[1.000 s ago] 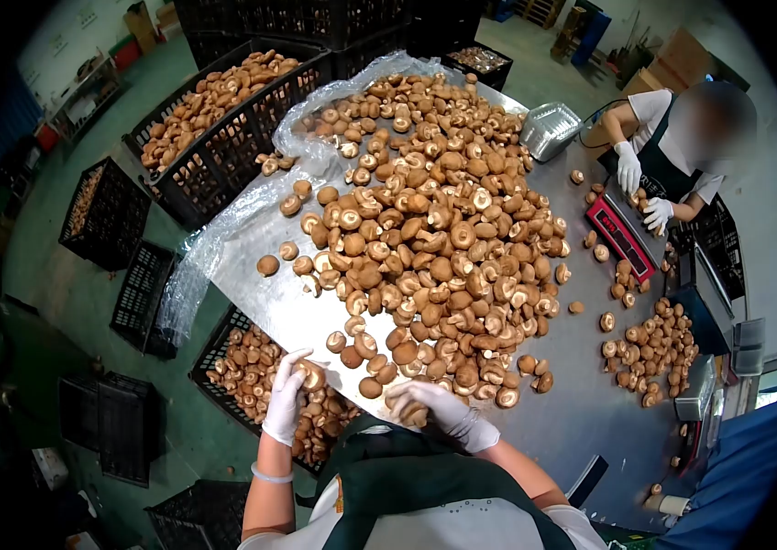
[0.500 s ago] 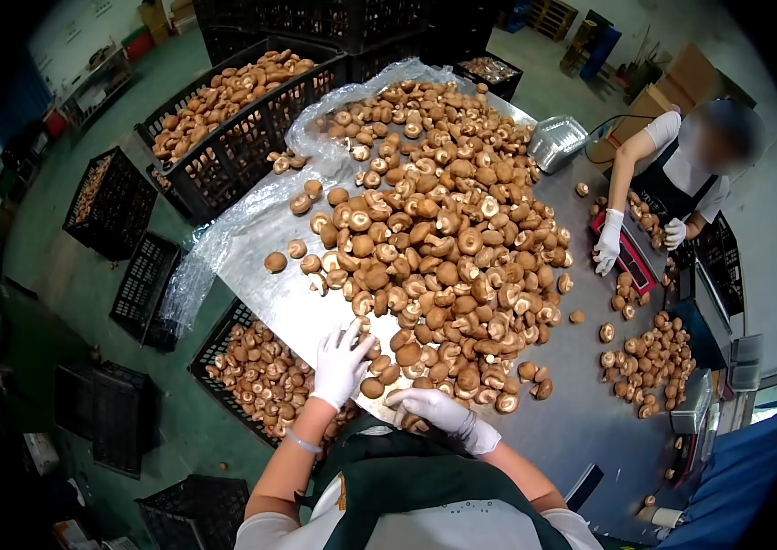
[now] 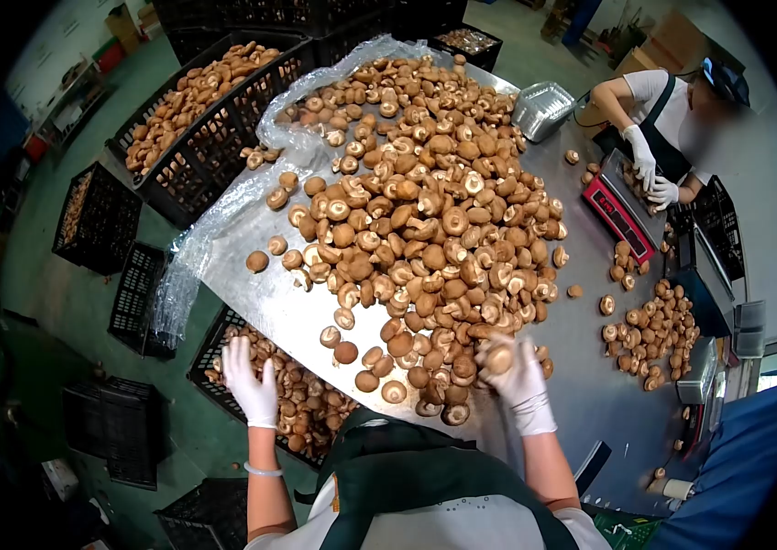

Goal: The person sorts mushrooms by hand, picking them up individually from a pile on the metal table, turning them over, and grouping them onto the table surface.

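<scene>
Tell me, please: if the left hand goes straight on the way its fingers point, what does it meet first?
Probably the brown mushrooms in the black crate beneath the left hand, then the metal table edge. Depth is unclear.

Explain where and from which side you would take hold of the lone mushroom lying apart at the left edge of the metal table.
Grip the lone mushroom by its rounded brown cap, fingers on opposite sides, coming from above. It lies dome up on the bare table with clear space all round; its stem is hidden beneath.
</scene>
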A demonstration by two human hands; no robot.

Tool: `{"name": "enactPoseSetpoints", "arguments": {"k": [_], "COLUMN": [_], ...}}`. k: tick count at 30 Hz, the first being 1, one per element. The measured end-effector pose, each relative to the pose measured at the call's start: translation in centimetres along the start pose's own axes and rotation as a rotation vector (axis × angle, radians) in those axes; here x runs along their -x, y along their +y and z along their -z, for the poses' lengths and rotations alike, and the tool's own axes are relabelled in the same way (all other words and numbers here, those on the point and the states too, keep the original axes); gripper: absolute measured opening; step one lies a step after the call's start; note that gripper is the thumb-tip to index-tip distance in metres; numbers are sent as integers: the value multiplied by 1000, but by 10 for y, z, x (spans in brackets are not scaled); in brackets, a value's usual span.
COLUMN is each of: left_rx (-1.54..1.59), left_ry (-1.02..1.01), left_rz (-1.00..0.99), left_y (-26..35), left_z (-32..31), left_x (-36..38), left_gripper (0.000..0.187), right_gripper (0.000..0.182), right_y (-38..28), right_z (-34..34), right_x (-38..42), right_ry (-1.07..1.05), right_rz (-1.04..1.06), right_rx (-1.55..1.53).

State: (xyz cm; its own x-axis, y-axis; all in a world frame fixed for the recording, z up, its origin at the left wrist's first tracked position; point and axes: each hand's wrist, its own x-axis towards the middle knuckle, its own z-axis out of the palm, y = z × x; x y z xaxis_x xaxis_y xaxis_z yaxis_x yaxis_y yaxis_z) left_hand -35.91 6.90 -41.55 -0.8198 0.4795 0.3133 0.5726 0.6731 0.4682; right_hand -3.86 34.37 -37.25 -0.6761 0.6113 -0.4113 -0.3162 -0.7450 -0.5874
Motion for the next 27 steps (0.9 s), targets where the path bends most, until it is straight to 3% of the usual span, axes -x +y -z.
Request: {"name": "enactPoseSetpoints", "arguments": {"k": [1, 3, 5, 7, 8, 10, 11, 14, 15, 17, 19, 20, 21, 22, 23, 25, 27], "left_rx": [-9, 283, 414, 387, 330, 229, 228, 556, 906, 1595, 1878, 2018, 2161, 2159, 2089, 2024, 2095], "left_ry": [16, -240, -271, -462, -488, -517, -516, -558, -836, -863, -950, -987, -1021, -1023, -986, -934, -952], "left_rz": [-119, -168, -297, -380, -461, -549, -552, -206, 298, 637, 690, 726, 761, 760, 797, 834, 972], "left_y": [6, 30, 62, 92, 103, 112, 110, 107, 118, 117, 113, 108, 106, 111, 117, 125, 127], "left_z": [-3, -9, -27, -40, -48, -67, -72, -78, -61, -50, -46, -51, -54, -50, -46, -37, -31], "left_x": [4, 8, 22, 30, 30, 34, 37, 35, 27, 25, 26, 29, 30, 30, 33, 35, 35], "left_gripper": [51, 48, 43, 46, 48, 53, 53, 53, 45, 41, 49, 51, 52, 52, 53, 54, 56], "right_gripper": [64, 66, 67, 62, 62, 58, 53, 48, 50, 44, 36, 42, 52, 65, 70, 66, 58], "right_y": [-18, -64, -107, -137, -134, -119, -104, -48, -33, -4, 22, 35, 53, 54, 64, 70, 77], "right_z": [15, 30, 78, 111, 115, 114, 109, 50, 33, 7, -24, -43, -46, -65, -68, -86, -81], "right_x": [-4, -11, -15, -3, -2, 3, 3, 6, 9, 8, 3, 0, -9, -7, -13, -12, -18], "right_ry": [-24, 270, 403, 450, 437, 20, -113, 53, 110, -12, -114, -139, -192, -203, -322, -334, -341], "right_rz": [74, 271, 662, 671, 671, 674, 527, 293, 197, 117, 23, 3, 144, 145, 457, 624, 646], "right_rx": [-116, -575, -682, -762, -758, -339, -340, -28, 127, 444, 683, 684, 893, 1040, 1235, 1509, 1548]}}
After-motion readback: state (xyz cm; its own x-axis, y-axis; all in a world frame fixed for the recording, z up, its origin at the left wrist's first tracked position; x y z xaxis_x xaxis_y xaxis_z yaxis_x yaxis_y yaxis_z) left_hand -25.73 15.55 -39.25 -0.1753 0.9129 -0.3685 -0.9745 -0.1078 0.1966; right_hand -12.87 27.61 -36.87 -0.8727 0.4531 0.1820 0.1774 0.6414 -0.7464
